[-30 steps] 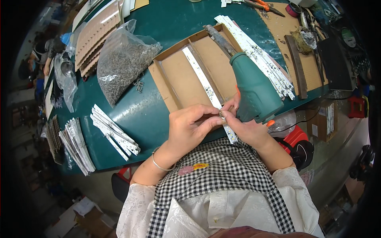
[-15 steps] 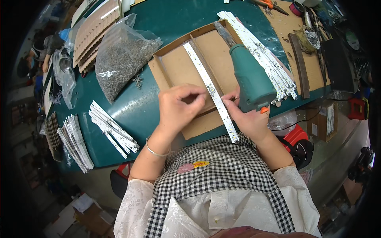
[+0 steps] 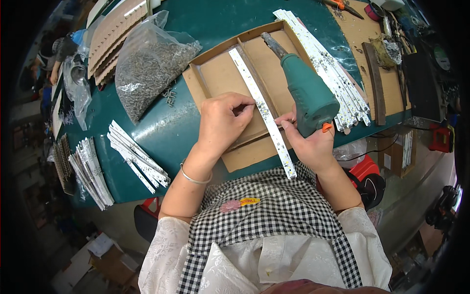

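A narrow white LED strip board [image 3: 262, 108] with small parts along it lies slantwise over a shallow cardboard tray [image 3: 211, 57], its near end by my apron. My left hand [image 3: 223, 122] is closed in a pinch at the strip's left edge; what its fingertips hold is too small to make out. In my right hand [image 3: 311, 147] rests a green power tool [image 3: 311, 93] with a dark metal shaft pointing far left and an orange switch at its near end. The tool hides most of that hand's fingers. The right thumb and a fingertip meet the strip's right edge.
A plastic bag of small metal screws [image 3: 152, 71] stands left of the tray, some spilled beside it. White strip bundles lie at the left [image 3: 137, 157] and right [image 3: 328, 68]. Stacked brown boards [image 3: 117, 39], a dark bar [image 3: 374, 83] and orange-handled pliers [image 3: 342, 6] lie farther out.
The strip's far end, the tray and the tool have shifted slightly in view. Both hands stay at the strip, the left a little higher.
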